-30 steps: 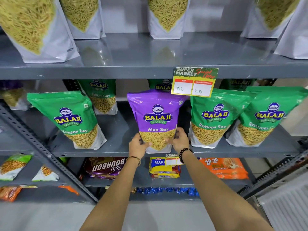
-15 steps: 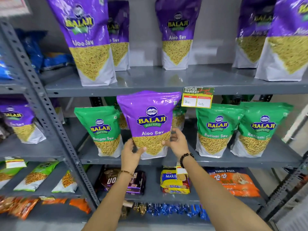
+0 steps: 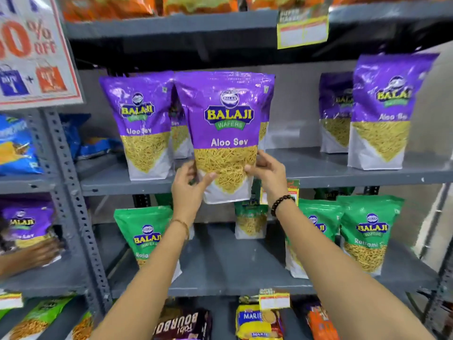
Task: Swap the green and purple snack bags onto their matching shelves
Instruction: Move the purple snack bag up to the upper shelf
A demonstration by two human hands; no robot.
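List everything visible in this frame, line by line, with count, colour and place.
held Aloo Sev bag: one, purple, raised in front of the purple shelf, bottom edge below shelf level
shelved purple bags: at least four, standing on the upper shelf, left and right of the held one
green bags: at least four, standing on the shelf below
price tags: several, yellow, clipped to shelf edges
biscuit packs: a few, yellow, brown and orange, bottom shelf
discount sign: one, white and red, upper left
blue bags: a few, left rack
left hand: grips the held bag's lower left
right hand: grips its lower right, beaded bracelet on wrist
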